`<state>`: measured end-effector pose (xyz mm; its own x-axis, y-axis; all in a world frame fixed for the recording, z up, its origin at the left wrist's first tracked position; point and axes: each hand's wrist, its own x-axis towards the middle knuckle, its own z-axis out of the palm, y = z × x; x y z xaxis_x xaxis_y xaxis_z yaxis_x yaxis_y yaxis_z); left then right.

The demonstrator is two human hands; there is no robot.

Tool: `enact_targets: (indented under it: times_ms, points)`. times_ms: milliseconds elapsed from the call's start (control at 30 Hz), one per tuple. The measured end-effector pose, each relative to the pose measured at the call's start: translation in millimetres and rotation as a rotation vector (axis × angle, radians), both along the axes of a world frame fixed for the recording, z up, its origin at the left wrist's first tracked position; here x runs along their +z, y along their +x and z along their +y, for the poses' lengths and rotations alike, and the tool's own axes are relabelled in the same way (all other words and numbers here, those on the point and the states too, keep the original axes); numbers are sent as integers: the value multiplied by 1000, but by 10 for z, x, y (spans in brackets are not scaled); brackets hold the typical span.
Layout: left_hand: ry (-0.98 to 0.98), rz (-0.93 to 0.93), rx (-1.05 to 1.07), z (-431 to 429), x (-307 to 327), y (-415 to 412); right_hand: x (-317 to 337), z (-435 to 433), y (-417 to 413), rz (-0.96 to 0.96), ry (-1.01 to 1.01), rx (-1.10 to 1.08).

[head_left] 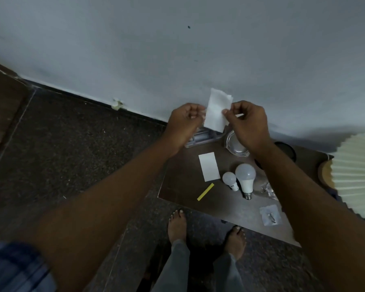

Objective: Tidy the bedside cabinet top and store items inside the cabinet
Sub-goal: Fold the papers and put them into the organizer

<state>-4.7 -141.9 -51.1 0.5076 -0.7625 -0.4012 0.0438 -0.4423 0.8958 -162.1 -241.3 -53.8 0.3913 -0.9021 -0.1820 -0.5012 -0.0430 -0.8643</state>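
Both hands hold a white paper tissue [216, 110] up in the air above the far end of the dark wooden cabinet top [181, 182]. My left hand [184, 121] pinches its left edge and my right hand [246, 121] pinches its right edge. On the top lie a white card [209, 169], a yellow strip [205, 191], a small white bulb [230, 180], a large white bulb [246, 179] and a small clear bag [270, 215] with a metal piece in it.
A clear plastic box [200, 138] and a glass dish [234, 144] sit at the far edge by the grey wall. A pleated cream lampshade [356, 171] stands at the right. Crumpled clear plastic [269, 189] lies beside the bulbs. My bare feet [177, 224] stand on dark speckled floor.
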Motion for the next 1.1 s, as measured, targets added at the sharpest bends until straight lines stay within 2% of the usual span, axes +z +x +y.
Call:
enact_targets:
  times_ms: [100,233,600,1100]
  points:
    - [-4,-39,20,-218,79,-66,-31,-39,-9,36,-71,-77]
    - [-7,-2,-7,-318,92,-175,-119,-11,21,28,-114,-120]
    - [-12,-7,-63,-355,-53,-262,-325,13,41,-3,-104,-111]
    - [59,-9,-13,-354,-298,-310,-610,148,0,35,3,-118]
